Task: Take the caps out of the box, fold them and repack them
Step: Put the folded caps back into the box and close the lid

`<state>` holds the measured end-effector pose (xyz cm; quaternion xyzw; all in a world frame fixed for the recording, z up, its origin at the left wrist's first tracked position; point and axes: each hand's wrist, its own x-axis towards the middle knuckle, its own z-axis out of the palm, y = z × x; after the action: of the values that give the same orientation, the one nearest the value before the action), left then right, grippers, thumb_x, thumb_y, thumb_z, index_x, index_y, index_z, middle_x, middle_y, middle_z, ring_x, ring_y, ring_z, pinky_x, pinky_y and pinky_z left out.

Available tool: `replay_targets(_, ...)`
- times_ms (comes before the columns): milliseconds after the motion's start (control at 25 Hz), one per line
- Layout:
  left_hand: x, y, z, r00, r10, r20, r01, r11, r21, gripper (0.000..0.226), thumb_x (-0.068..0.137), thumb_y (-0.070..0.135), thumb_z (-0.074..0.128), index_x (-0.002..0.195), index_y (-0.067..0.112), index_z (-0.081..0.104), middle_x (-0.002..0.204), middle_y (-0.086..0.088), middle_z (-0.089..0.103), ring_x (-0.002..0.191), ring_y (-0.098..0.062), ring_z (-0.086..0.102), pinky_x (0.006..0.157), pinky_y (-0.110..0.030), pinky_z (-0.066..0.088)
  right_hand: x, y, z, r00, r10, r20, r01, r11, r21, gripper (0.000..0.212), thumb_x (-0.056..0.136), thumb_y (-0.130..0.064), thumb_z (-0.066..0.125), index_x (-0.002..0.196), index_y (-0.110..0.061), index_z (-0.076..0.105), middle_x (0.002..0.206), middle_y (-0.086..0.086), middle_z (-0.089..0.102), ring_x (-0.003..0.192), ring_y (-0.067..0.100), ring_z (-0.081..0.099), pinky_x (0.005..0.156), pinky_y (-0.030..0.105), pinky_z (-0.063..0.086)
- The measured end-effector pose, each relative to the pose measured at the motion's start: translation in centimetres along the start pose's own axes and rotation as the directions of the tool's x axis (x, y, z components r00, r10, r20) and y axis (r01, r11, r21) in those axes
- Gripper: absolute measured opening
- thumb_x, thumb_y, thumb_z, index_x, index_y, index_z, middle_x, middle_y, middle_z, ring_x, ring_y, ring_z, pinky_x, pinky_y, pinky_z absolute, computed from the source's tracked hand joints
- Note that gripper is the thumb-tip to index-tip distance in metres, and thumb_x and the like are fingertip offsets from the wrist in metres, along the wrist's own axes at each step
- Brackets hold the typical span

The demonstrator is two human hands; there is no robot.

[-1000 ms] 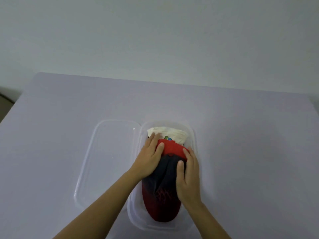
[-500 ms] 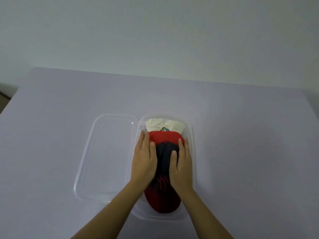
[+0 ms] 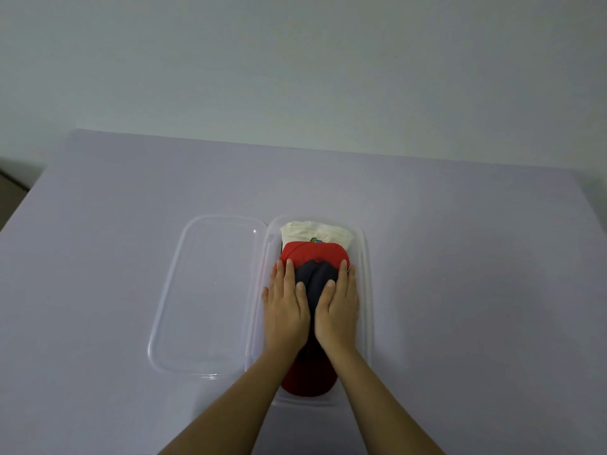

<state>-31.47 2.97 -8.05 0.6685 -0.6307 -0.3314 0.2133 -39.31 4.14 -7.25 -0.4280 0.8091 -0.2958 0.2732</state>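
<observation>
A clear plastic box stands on the table in front of me. Inside it lies a folded red and dark navy cap, its red brim at the near end. Under its far end shows a cream cap with a small coloured patch. My left hand and my right hand lie flat, palms down, side by side on the red and navy cap, fingers pointing away from me. Neither hand grips anything.
The box's clear lid lies flat on the table directly left of the box, touching its side. The lilac table ends at a pale wall behind; its left edge shows at the far left.
Both hands went from cupping the cap's sides with curled fingers to lying flat on top of it. They slid slightly toward me, uncovering more of the red crown.
</observation>
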Motion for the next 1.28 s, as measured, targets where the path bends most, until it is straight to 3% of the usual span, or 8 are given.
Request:
replay_targets(160, -1.2, 1.3, -2.3, 0.994, 0.108, 0.015, -0.107, 0.992, -0.072, 0.054, 0.099, 0.035, 0.021, 0.150, 0.021, 0.007, 0.159, 0.004, 0.002, 0.144, -0.003, -0.004, 0.120, -0.027, 0.002, -0.3, 0.1, -2.4, 0.985, -0.166, 0.034, 0.169, 0.978, -0.120, 0.057, 0.098, -0.039, 0.013, 0.149, -0.016, 0.004, 0.157, -0.001, -0.004, 0.145, 0.014, -0.002, 0.115, 0.029, 0.000)
replay_targets(280, -1.6, -0.9, -7.0, 0.938, 0.199, -0.284, -0.230, 0.970, -0.079, 0.053, 0.095, 0.031, 0.036, 0.143, 0.009, 0.034, 0.152, -0.002, 0.028, 0.142, -0.012, 0.021, 0.116, -0.017, 0.012, -1.4, 2.5, -4.7, 0.983, -0.181, -0.026, 0.171, 0.963, -0.207, 0.060, 0.097, -0.041, 0.022, 0.149, -0.014, 0.008, 0.155, -0.003, -0.002, 0.145, 0.016, 0.000, 0.116, 0.033, 0.004)
replay_targets(400, 0.9, -7.9, -10.5, 0.867, -0.292, -0.404, 0.283, 0.955, -0.082, 0.059, 0.093, 0.023, 0.051, 0.141, -0.003, 0.029, 0.148, -0.025, 0.030, 0.138, -0.039, 0.027, 0.114, -0.044, 0.022, -2.5, 4.1, -5.7, 0.993, 0.030, 0.112, -0.031, 0.999, 0.009, 0.061, 0.098, -0.020, 0.039, 0.149, -0.015, 0.006, 0.154, 0.005, 0.025, 0.140, 0.026, 0.030, 0.111, 0.034, 0.027)
replay_targets(520, 1.5, -12.5, -11.4, 0.777, -0.569, -0.271, 0.608, 0.789, 0.086, 0.076, 0.087, 0.043, 0.057, 0.138, -0.006, 0.029, 0.147, -0.029, 0.026, 0.136, -0.045, 0.022, 0.112, -0.054, 0.021, -2.4, 3.7, -5.8, 0.976, 0.107, 0.189, -0.118, 0.992, 0.047, 0.067, 0.095, -0.003, 0.039, 0.149, -0.023, 0.005, 0.109, 0.006, 0.062, 0.084, 0.025, 0.062, 0.077, 0.031, 0.046)
replay_targets(640, 2.0, -12.7, -13.0, 0.789, -0.561, -0.251, 0.580, 0.814, 0.005, 0.066, 0.083, 0.041, 0.065, 0.122, -0.007, 0.042, 0.127, -0.030, 0.046, 0.120, -0.046, 0.042, 0.100, -0.055, 0.037, -2.3, 3.8, -5.7, 0.974, 0.120, 0.193, -0.128, 0.991, 0.026, 0.070, 0.093, -0.002, 0.041, 0.150, -0.022, 0.005, 0.079, 0.008, 0.059, 0.063, 0.015, 0.053, 0.067, 0.029, 0.042)
replay_targets(840, 2.5, -9.6, -20.2, 0.898, -0.400, -0.183, 0.366, 0.910, -0.195, 0.050, 0.082, 0.032, 0.070, 0.123, 0.013, 0.048, 0.103, -0.015, 0.062, 0.070, -0.031, 0.061, 0.076, -0.043, 0.053, -2.4, 3.8, -5.8, 0.973, 0.095, 0.212, -0.117, 0.989, 0.090, 0.069, 0.094, -0.003, 0.042, 0.150, -0.020, 0.005, 0.110, 0.021, 0.063, 0.078, 0.024, 0.058, 0.072, 0.027, 0.043)
replay_targets(1040, 2.5, -2.8, -25.9, 0.904, -0.221, -0.366, 0.096, 0.940, -0.329, 0.063, 0.087, 0.027, 0.066, 0.143, 0.025, 0.037, 0.104, -0.004, 0.057, 0.060, -0.018, 0.054, 0.067, -0.030, 0.050, -2.9, 2.3, -6.1, 0.997, -0.072, 0.000, 0.071, 0.994, 0.082, 0.058, 0.099, -0.024, 0.038, 0.149, -0.013, 0.012, 0.157, 0.007, 0.018, 0.144, 0.019, 0.019, 0.112, 0.025, 0.018)
replay_targets(1280, -0.7, 2.7, -18.6, 0.987, -0.108, -0.117, 0.028, 0.838, -0.544, 0.052, 0.086, 0.020, 0.066, 0.134, 0.028, 0.047, 0.096, -0.007, 0.062, 0.062, -0.015, 0.053, 0.042, -0.016, 0.043, -2.7, -4.9, -10.7, 0.943, -0.102, 0.317, -0.185, 0.630, 0.754, 0.072, 0.076, -0.064, 0.043, 0.141, -0.042, 0.020, 0.143, -0.008, 0.039, 0.123, 0.016, 0.051, 0.105, 0.037, 0.040)
